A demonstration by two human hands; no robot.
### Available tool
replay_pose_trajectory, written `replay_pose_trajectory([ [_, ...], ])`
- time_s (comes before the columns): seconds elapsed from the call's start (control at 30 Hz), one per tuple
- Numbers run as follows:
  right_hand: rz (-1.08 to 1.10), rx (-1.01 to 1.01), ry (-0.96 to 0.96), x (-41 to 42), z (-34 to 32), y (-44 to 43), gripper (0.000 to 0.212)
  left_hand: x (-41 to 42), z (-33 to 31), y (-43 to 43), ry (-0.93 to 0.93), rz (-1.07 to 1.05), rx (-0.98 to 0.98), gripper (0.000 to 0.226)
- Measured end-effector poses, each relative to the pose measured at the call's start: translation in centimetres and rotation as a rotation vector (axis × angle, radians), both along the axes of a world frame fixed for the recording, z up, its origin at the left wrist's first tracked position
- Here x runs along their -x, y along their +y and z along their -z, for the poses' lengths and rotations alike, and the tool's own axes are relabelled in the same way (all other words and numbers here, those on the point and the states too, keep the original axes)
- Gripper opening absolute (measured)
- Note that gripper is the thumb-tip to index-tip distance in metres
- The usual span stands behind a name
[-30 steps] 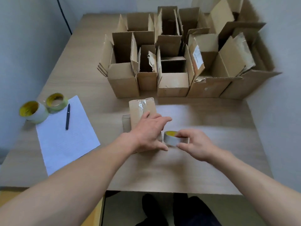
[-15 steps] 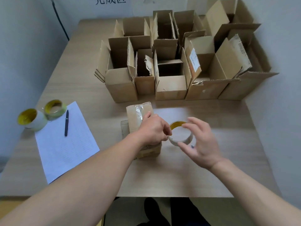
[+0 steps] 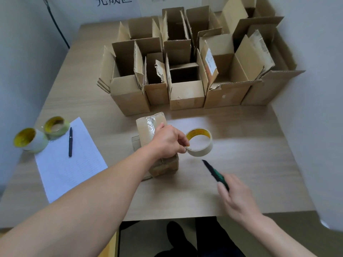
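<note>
A small taped cardboard box lies on the wooden table in front of me. My left hand rests over the box and pinches the edge of a roll of clear tape, which stands just right of the box. My right hand is lower right, near the table's front edge, and grips a green and black utility knife whose tip points up-left toward the roll, a short gap away.
Several open cardboard boxes crowd the back of the table. At the left lie a sheet of paper with a black pen on it and two tape rolls. Walls close in left and right.
My right hand let go of the tape roll, drew back toward me and now holds the knife. My left hand took the roll by its edge.
</note>
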State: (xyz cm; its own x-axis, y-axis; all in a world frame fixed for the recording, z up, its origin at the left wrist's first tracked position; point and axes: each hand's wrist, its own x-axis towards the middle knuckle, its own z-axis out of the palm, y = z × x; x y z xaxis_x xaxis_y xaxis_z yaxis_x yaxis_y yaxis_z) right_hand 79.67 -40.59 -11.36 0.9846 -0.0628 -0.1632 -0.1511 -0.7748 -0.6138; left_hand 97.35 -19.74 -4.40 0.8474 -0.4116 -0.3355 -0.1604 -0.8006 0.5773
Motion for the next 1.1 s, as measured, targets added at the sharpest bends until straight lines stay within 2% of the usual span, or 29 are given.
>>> replay_pose_trajectory([
  [0.13, -0.08, -0.075, -0.069, 0.1, -1.4, 3.8, 0.015, 0.1, -0.3, -0.1, 0.024, -0.019, 0.013, 0.02],
  [0.3, -0.061, -0.105, -0.079, -0.9, -2.1, 5.7, 0.024, 0.3, -0.6, -0.2, 0.026, -0.019, 0.002, 0.021],
  [0.47, -0.061, -0.082, -0.061, -1.3, -2.3, 6.1, 0.024, 0.2, -0.5, -0.1, 0.027, -0.017, 0.003, 0.02],
  [0.63, -0.047, 0.113, 0.105, -2.3, -1.1, 5.8, 0.018, 0.2, -0.4, -0.3, -0.001, -0.072, 0.081, 0.019],
  [0.73, 0.058, 0.213, 0.19, -2.6, 0.4, 2.6, 0.017, 0.1, -0.3, -0.1, 0.01, -0.091, 0.116, 0.015],
  [0.83, 0.115, 0.33, 0.196, -3.1, 1.3, -0.9, 0.019, 0.0, 0.0, -0.2, -0.007, -0.091, 0.105, 0.012],
  [0.9, 0.134, 0.352, 0.06, -4.1, 0.9, -1.7, 0.036, -0.1, 0.1, -0.4, -0.014, -0.069, 0.071, 0.013],
  [0.97, 0.112, 0.248, -0.213, -5.6, -1.3, -0.9, 0.058, -0.1, 0.3, -0.3, -0.017, -0.045, 0.056, 0.016],
  [1.03, -0.033, 0.171, -0.436, -7.6, -4.1, 0.8, 0.067, -0.1, 0.5, -0.2, -0.026, -0.026, 0.038, 0.018],
  [1.1, -0.194, 0.222, -0.425, -9.4, -5.7, 2.6, 0.065, -0.1, 0.5, -0.3, -0.032, -0.013, 0.037, 0.016],
])
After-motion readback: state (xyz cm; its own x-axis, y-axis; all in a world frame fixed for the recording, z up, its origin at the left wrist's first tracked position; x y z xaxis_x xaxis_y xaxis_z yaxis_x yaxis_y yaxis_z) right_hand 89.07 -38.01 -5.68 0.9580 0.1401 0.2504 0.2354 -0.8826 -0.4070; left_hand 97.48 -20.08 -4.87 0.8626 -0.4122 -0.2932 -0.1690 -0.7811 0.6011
